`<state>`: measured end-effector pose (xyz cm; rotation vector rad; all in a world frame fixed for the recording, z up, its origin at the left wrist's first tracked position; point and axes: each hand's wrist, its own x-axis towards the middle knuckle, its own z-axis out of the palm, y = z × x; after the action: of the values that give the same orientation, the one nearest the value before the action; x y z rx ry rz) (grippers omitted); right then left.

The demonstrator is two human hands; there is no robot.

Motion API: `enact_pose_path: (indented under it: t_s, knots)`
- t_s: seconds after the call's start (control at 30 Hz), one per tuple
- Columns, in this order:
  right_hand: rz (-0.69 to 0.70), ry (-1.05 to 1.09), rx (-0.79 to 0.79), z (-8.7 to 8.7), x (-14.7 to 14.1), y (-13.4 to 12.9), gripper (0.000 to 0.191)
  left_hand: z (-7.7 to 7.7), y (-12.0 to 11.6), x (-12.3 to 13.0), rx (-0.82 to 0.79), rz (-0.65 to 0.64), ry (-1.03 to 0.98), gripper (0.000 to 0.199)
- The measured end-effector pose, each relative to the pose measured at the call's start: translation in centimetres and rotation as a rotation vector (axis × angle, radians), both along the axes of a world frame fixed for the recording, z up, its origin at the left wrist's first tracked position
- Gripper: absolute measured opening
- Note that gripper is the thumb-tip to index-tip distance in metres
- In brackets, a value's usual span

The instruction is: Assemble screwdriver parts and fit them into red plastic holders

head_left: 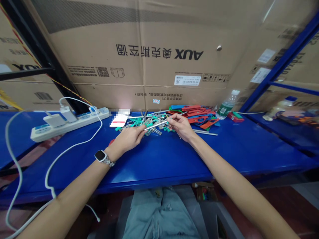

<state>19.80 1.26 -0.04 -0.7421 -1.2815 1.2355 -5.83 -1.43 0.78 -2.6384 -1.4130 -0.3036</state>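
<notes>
My left hand (132, 136), with a watch on its wrist, grips one end of a slim silver metal rod (157, 124). At the rod's other end, the fingers of my right hand (181, 125) are pinched together on it. The rod is held slightly slanted above the table, its right end higher. Behind and under it lies a pile of small green and clear parts (136, 122) mixed with metal pieces. Flat red, orange and blue plastic pieces (199, 114) are heaped beyond my right hand. Another silver rod (205, 132) rests on the table to the right.
A white power strip (69, 124) with chargers and a looping white cable (74, 145) lies left on the blue table (159, 162). A water bottle (226, 105) stands at the back right beside a small red box (235, 117). Large cardboard boxes (159, 30) wall off the back.
</notes>
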Motion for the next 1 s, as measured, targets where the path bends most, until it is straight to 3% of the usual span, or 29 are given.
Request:
enact_pose_path:
  t_s: [0.2, 0.37, 0.53, 0.8, 1.0]
  knots:
    - [-0.071, -0.090, -0.040, 0.2, -0.4, -0.3, 0.054, 0.2, -0.4, 0.5, 0.020, 0.057, 0.054, 0.038]
    - [-0.060, 0.020, -0.073, 0.3, -1.0, -0.3, 0.058, 0.6, -0.4, 0.8, 0.035, 0.077, 0.061, 0.036]
    - [-0.208, -0.149, -0.097, -0.4, -0.6, 0.2, 0.063, 0.9, -0.8, 1.1, 0.015, 0.086, 0.103, 0.037]
    - [-0.103, -0.253, -0.010, -0.2, -0.4, -0.3, 0.070, 0.3, -0.5, 0.8, 0.035, 0.067, 0.090, 0.038]
    - [-0.068, -0.203, -0.282, 0.6, -0.8, -0.8, 0.069, 0.2, -0.8, 1.2, 0.011, 0.088, 0.098, 0.039]
